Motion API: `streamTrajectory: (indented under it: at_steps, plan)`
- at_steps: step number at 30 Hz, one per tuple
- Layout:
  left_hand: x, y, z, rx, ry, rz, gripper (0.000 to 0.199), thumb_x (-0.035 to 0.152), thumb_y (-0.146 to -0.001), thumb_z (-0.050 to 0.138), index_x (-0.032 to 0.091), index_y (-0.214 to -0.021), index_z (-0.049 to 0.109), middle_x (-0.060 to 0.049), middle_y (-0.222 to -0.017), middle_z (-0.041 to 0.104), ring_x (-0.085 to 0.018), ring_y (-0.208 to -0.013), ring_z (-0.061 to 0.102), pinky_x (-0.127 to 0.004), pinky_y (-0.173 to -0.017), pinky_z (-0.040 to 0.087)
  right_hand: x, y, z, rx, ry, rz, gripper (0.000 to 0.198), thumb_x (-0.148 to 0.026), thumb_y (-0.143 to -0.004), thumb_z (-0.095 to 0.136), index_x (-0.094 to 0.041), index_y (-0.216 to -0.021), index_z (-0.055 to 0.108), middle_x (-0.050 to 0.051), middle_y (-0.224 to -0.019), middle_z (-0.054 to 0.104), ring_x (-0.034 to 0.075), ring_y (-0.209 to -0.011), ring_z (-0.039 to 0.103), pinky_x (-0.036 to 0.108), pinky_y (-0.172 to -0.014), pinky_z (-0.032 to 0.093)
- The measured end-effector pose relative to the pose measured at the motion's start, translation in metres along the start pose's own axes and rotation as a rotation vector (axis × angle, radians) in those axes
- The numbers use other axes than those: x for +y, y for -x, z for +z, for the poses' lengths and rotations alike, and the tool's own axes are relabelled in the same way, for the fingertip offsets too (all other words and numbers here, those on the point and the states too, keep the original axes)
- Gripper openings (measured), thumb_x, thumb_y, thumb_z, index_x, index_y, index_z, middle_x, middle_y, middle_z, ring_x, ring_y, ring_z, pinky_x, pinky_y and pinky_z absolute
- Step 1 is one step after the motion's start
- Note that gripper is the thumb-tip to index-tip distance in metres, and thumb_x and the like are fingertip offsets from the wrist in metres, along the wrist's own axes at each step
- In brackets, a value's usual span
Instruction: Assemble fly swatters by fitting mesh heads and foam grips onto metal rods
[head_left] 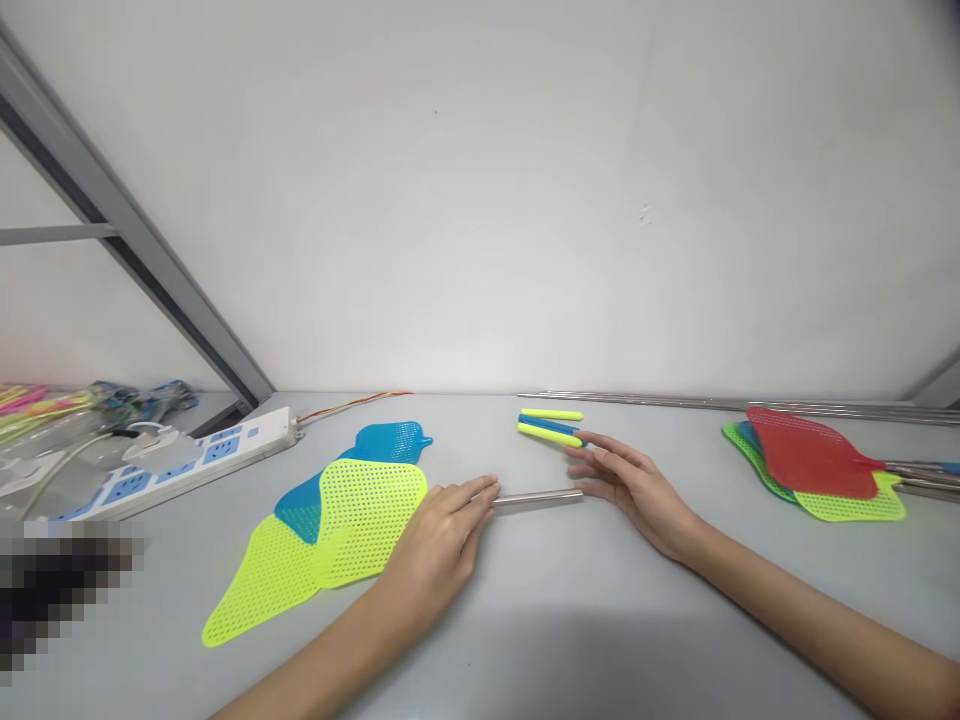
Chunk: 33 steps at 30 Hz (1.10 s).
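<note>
My left hand (450,525) is closed around the neck of a fly swatter, its fingers over the joint. A short metal rod (538,498) sticks out of that hand to the right, and a yellow perforated swatter head (371,515) lies at its left. Under and beside it are another yellow head (262,580) and blue heads (388,442). My right hand (626,480) has its fingers apart, close to the rod's free end. Its index fingertip reaches the near end of a small group of yellow handle sleeves (550,434) and a blue handle sleeve (559,424); whether it touches them I cannot tell.
At the right lies a pile of swatters with a red head (814,452) on top. Long thin metal rods (712,403) run along the wall. A white power strip (217,455) with plugs and cables is at the left, near plastic-wrapped items (60,430) and a grey metal frame (150,230).
</note>
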<state>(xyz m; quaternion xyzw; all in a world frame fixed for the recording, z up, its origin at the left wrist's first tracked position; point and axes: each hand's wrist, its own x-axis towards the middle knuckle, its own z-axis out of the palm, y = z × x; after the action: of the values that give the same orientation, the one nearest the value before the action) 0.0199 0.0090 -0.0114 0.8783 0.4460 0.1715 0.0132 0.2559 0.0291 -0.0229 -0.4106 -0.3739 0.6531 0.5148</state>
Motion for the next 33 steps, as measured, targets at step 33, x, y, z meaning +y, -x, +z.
streamTrajectory:
  at_steps: [33]
  plan:
    - [0.004, 0.001, 0.01, -0.065, 0.13, -0.021, 0.037, 0.021, -0.084, 0.031, 0.028, -0.12, 0.038, 0.002, -0.122, 0.044, -0.015, -0.107, 0.045, -0.037, -0.09, 0.038, 0.004, -0.016, -0.018, 0.308, -0.24, -0.239, 0.015, -0.032, -0.07, 0.056, -0.02, -0.067, 0.049, 0.0, -0.064, 0.044, 0.009, -0.056, 0.042, 0.021, -0.045, 0.039]
